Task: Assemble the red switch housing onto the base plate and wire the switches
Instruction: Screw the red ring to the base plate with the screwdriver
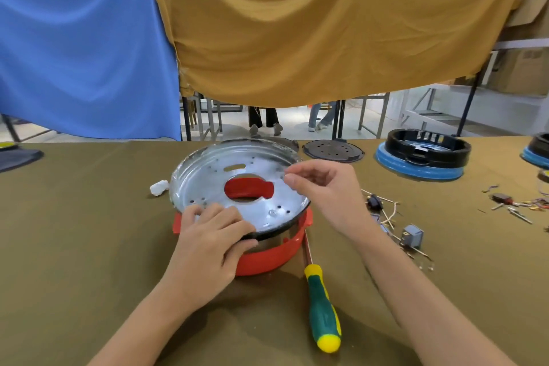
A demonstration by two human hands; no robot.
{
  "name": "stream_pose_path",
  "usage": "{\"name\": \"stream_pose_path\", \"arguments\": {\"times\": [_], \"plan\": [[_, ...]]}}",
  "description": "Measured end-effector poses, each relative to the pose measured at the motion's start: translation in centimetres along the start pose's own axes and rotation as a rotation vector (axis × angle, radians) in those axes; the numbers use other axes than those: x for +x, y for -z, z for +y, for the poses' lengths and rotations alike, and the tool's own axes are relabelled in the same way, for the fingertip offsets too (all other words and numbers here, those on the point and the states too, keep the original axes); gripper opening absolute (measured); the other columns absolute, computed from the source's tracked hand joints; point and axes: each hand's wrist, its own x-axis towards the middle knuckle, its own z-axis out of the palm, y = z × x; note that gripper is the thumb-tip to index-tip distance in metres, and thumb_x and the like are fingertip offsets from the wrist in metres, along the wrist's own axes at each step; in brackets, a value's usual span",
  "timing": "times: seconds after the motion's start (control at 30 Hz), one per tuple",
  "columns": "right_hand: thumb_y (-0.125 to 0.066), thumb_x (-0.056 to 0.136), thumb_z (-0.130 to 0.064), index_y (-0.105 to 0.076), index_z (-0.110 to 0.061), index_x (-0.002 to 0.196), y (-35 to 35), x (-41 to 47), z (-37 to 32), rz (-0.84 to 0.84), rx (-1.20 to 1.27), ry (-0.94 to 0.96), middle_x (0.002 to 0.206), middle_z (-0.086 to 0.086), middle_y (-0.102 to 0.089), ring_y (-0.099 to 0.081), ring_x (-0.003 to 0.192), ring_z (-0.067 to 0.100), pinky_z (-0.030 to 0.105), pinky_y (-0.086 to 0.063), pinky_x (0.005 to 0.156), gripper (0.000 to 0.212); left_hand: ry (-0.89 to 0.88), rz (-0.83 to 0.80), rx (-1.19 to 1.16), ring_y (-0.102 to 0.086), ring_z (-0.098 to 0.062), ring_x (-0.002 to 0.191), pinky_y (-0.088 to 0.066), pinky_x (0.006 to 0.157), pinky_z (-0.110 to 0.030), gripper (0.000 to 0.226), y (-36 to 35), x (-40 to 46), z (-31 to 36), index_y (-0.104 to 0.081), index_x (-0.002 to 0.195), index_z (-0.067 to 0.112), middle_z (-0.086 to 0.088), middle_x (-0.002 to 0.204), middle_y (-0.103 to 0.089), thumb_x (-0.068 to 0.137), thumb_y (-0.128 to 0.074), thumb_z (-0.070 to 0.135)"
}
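Red housing (269,257) mostly hidden under plate (208,175); left hand (212,242) grips rim; right hand (322,187) pinches something unseen.

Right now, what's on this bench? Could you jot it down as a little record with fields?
Main piece: round metal base plate sitting on the red switch housing
Left hand: rests on the plate's near rim, fingers curled over the edge
Right hand: raised over the plate's right side, fingertips pinched together; anything held is too small to tell
Tool: green and yellow screwdriver lying on the cloth, untouched
Loose parts: grey switch and wires to the right
Behind: black ring on a blue base
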Motion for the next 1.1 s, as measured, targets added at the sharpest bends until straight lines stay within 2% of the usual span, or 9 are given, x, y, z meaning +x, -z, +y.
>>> {"name": "stream_pose_path", "arguments": {"times": [0.1, 0.2, 0.4, 0.47, 0.6, 0.7, 0.8, 0.93, 1.1], "plan": [[-0.077, 0.084, -0.012, -0.079, -0.024, 0.088, -0.6, -0.3, 0.4, -0.116, -0.176, 0.021, 0.082, -0.013, -0.075, -0.068, 0.078, 0.007, 0.019, -0.054, 0.075, 0.013, -0.04, 0.003, 0.06, -0.051, -0.012, 0.081, -0.023, 0.082, -0.03, 0.02, 0.2, 0.2, -0.1, -0.072, 0.082, 0.025, 0.015, 0.082, -0.059, 0.091, -0.055, 0.03], [-0.075, 0.086, -0.021, -0.076, -0.038, 0.084, -0.5, -0.5, 0.2, -0.171, -0.463, 0.057, 0.082, -0.02, -0.061, -0.055, 0.087, -0.004, 0.006, -0.039, 0.076, 0.017, -0.067, 0.012, 0.122, -0.054, -0.015, 0.082, -0.023, 0.083, -0.031, 0.016, 0.5, 0.3, -0.1, -0.073, 0.081, 0.023, 0.013, 0.083, -0.061, 0.089, -0.059, 0.023], [-0.068, 0.092, -0.016, -0.065, -0.048, 0.079, 0.1, -0.6, -0.6, -0.36, -0.631, -0.024, 0.098, -0.008, -0.053, -0.052, 0.089, -0.003, 0.013, -0.042, 0.08, 0.035, -0.089, 0.025, 0.184, -0.055, -0.016, 0.081, -0.025, 0.085, -0.032, 0.018, 1.3, 0.4, -0.1, -0.073, 0.076, 0.021, 0.01, 0.079, -0.062, 0.087, -0.06, 0.016], [-0.068, 0.091, -0.016, -0.064, -0.049, 0.077, -0.2, -0.7, -0.6, -0.388, -0.651, -0.027, 0.098, -0.01, -0.052, -0.051, 0.09, -0.004, 0.008, -0.038, 0.076, 0.036, -0.111, 0.019, 0.209, -0.054, -0.015, 0.082, -0.026, 0.086, -0.032, 0.013, 1.4, 0.3, 0.0, -0.072, 0.076, 0.021, 0.009, 0.078, -0.062, 0.083, -0.067, 0.011], [-0.073, 0.088, -0.016, -0.072, -0.044, 0.078, -0.2, -0.6, -0.6, -0.384, -0.647, -0.018, 0.089, -0.014, -0.059, -0.054, 0.092, -0.003, 0.008, -0.041, 0.074, 0.029, -0.126, 0.007, 0.232, -0.054, -0.016, 0.081, -0.027, 0.087, -0.033, 0.022, 1.3, 0.4, 0.1, -0.071, 0.076, 0.021, 0.008, 0.078, -0.06, 0.074, -0.078, 0.0], [-0.074, 0.087, -0.015, -0.076, -0.036, 0.081, -0.1, -0.6, -0.6, -0.402, -0.656, -0.028, 0.073, -0.019, -0.061, -0.055, 0.089, -0.01, 0.003, -0.042, 0.072, 0.022, -0.148, 0.009, 0.245, -0.054, -0.016, 0.082, -0.027, 0.089, -0.033, 0.02, 1.2, 0.4, 0.1, -0.071, 0.078, 0.022, 0.008, 0.078, -0.059, 0.076, -0.074, 0.002], [-0.074, 0.087, -0.016, -0.076, -0.036, 0.081, 0.0, -0.5, -0.6, -0.425, -0.666, -0.062, 0.073, -0.02, -0.062, -0.053, 0.086, -0.016, 0.0, -0.039, 0.069, 0.021, -0.173, 0.011, 0.271, -0.056, -0.017, 0.081, -0.028, 0.089, -0.033, 0.021, 1.0, 0.4, 0.2, -0.071, 0.078, 0.022, 0.008, 0.079, -0.059, 0.077, -0.07, 0.001], [-0.076, 0.086, -0.019, -0.072, -0.04, 0.077, 0.1, -0.4, -0.6, -0.433, -0.662, -0.108, 0.075, -0.021, -0.068, -0.058, 0.08, -0.012, 0.003, -0.041, 0.065, 0.023, -0.191, 0.023, 0.297, -0.055, -0.017, 0.082, -0.028, 0.089, -0.033, 0.034, 0.8, 0.4, 0.5, -0.07, 0.077, 0.022, 0.008, 0.078, -0.059, 0.068, -0.064, -0.01], [-0.077, 0.085, -0.021, -0.07, -0.041, 0.075, 0.0, -0.4, -0.5, -0.419, -0.685, -0.119, 0.077, -0.019, -0.069, -0.059, 0.078, -0.009, 0.005, -0.04, 0.063, 0.023, -0.204, 0.033, 0.292, -0.051, -0.016, 0.085, -0.027, 0.09, -0.032, 0.036, 0.6, 0.4, 0.5, -0.071, 0.079, 0.021, 0.008, 0.079, -0.06, 0.067, -0.064, -0.012]]}}
